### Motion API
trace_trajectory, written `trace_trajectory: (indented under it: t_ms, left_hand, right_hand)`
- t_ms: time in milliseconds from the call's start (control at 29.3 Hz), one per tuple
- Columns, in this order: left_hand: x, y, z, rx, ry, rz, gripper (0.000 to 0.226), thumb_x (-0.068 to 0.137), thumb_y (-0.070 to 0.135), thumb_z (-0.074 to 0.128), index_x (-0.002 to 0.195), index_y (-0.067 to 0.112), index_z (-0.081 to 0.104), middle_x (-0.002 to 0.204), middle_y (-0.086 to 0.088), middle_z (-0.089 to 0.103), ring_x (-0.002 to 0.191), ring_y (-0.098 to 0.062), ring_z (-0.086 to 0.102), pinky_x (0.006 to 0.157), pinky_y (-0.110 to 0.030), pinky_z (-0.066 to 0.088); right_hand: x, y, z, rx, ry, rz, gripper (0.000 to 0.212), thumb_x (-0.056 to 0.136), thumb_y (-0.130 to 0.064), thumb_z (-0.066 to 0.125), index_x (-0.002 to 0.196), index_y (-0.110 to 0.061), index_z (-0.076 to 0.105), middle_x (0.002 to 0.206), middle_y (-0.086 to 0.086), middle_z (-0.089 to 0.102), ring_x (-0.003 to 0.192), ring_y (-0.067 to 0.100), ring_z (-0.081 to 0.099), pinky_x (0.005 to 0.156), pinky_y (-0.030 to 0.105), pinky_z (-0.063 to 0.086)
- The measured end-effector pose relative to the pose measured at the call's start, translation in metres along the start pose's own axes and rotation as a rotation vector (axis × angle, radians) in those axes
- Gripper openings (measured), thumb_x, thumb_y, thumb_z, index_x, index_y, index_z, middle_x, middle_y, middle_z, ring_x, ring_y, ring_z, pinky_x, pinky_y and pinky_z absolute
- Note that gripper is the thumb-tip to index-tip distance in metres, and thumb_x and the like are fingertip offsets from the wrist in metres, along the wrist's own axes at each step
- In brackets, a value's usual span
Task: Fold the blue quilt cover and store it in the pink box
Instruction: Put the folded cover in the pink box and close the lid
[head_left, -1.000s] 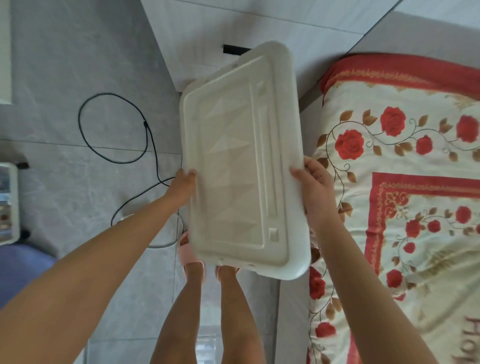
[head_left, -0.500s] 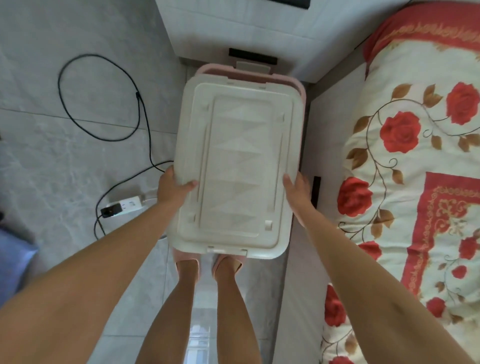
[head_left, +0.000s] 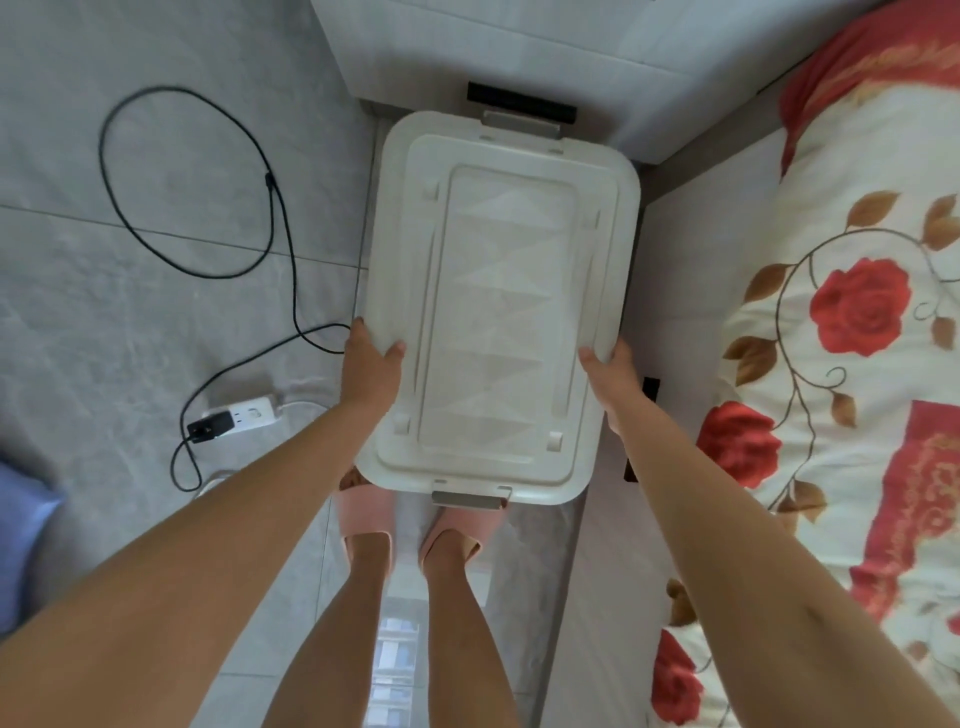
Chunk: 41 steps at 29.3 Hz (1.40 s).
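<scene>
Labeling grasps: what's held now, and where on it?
The white lid, by its long side edges: left hand on the left edge, right hand on the right, thumbs on top.

Operator: Any legible text, labels or numbers?

Inspector: None can be read. Gold script runs along the red border of the bedspread (head_left: 878, 57), to the right of the lid (head_left: 498, 312), but it is too blurred to read.

Home bedroom. Bed with rose-patterned quilt (head_left: 857, 312) along right side. Grey tiled floor (head_left: 104, 322), with white power strip (head_left: 252, 411) and looping black cable (head_left: 275, 208) lying on it. White cabinet (head_left: 519, 47) at far end. White storage-box lid (head_left: 498, 312) beside bed. Person's feet in pink slippers (head_left: 363, 512).
</scene>
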<state>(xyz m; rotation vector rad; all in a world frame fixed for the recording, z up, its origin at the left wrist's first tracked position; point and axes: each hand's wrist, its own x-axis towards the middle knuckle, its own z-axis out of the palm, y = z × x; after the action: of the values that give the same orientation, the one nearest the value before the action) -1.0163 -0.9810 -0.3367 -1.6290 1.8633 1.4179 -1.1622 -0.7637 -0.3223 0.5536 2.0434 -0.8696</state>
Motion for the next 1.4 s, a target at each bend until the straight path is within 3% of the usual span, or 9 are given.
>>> trace_trajectory:
  t_ms: [137,273,376,615,820,991,1162,1298,1401]
  left_hand:
    - [0.001,0.021,0.002,0.100,-0.064,-0.150,0.099,0.081,0.036,0.072,0.148,0.002,0.007,0.151,-0.018,0.016,0.140,-0.034,0.018,0.115,-0.042,0.020]
    - [0.000,0.029,0.004,0.216,-0.063,-0.178,0.117,0.070,0.041,0.081,0.146,0.004,0.000,0.150,-0.017,0.010,0.140,-0.034,0.010,0.113,-0.045,0.018]
    - [0.003,0.024,0.008,0.226,-0.038,-0.200,0.119,0.068,0.042,0.081,0.146,0.006,-0.001,0.150,-0.017,0.008,0.140,-0.034,0.010,0.113,-0.051,0.020]
    - [0.015,0.037,0.005,0.307,-0.110,-0.300,0.123,0.072,0.046,0.078,0.146,0.000,-0.009,0.152,-0.022,-0.002,0.142,-0.036,0.001,0.117,-0.043,0.011]
    - [0.014,0.034,0.007,0.325,-0.088,-0.304,0.120,0.069,0.045,0.080,0.145,0.001,-0.002,0.149,-0.020,0.006,0.139,-0.033,0.009,0.113,-0.041,0.017]
    - [0.016,0.035,0.006,0.334,-0.120,-0.330,0.123,0.069,0.048,0.079,0.145,0.002,-0.006,0.149,-0.021,0.002,0.139,-0.035,0.007,0.115,-0.043,0.019]
    - [0.021,0.030,0.008,0.392,-0.109,-0.331,0.124,0.066,0.052,0.079,0.143,0.003,-0.005,0.147,-0.019,0.005,0.137,-0.034,0.011,0.112,-0.052,0.023]
    - [0.022,0.029,0.007,0.391,-0.103,-0.319,0.120,0.067,0.052,0.078,0.142,0.004,-0.003,0.145,-0.018,0.007,0.135,-0.033,0.013,0.110,-0.053,0.026]
    - [0.021,0.028,0.008,0.395,-0.102,-0.318,0.121,0.067,0.052,0.078,0.142,0.004,-0.003,0.146,-0.018,0.006,0.136,-0.034,0.013,0.111,-0.054,0.025]
  right_hand:
    - [0.002,-0.027,-0.006,-0.297,0.101,0.026,0.089,0.088,-0.020,0.066,0.152,-0.017,0.004,0.154,0.014,0.019,0.137,0.033,0.030,0.107,0.043,0.034]
    - [0.013,-0.091,-0.003,-0.896,0.167,-0.421,0.096,0.085,-0.021,0.066,0.152,-0.018,-0.003,0.158,0.012,-0.002,0.145,0.032,0.006,0.116,0.043,0.019]
    - [0.034,-0.148,0.015,-0.851,0.153,-0.607,0.097,0.085,-0.032,0.069,0.152,-0.013,0.001,0.160,0.010,0.001,0.147,0.027,0.003,0.118,0.040,0.011]
    - [0.074,-0.222,0.044,-1.075,0.012,-0.576,0.109,0.079,-0.038,0.073,0.152,-0.013,-0.003,0.160,0.009,0.006,0.147,0.029,0.003,0.119,0.045,0.005]
    - [0.075,-0.234,0.046,-1.256,0.026,-0.635,0.092,0.075,-0.044,0.074,0.147,-0.016,0.025,0.150,0.018,0.018,0.139,0.037,0.018,0.114,0.044,0.016]
    - [0.089,-0.237,0.046,-0.936,-0.168,-0.509,0.087,0.072,-0.020,0.079,0.145,-0.028,0.032,0.146,0.008,0.035,0.132,0.034,0.036,0.109,0.046,0.035]
    - [0.099,-0.243,0.049,-0.852,-0.243,-0.507,0.067,0.081,-0.012,0.067,0.140,-0.035,0.043,0.136,0.006,0.050,0.120,0.028,0.051,0.105,0.031,0.038]
    - [0.107,-0.234,0.053,-0.774,-0.174,-0.544,0.065,0.077,-0.010,0.069,0.133,-0.038,0.052,0.120,-0.001,0.058,0.114,0.025,0.055,0.104,0.029,0.039]
    - [0.108,-0.233,0.053,-0.891,-0.104,-0.609,0.063,0.079,-0.018,0.070,0.135,-0.037,0.050,0.124,0.000,0.049,0.121,0.027,0.048,0.110,0.034,0.033]
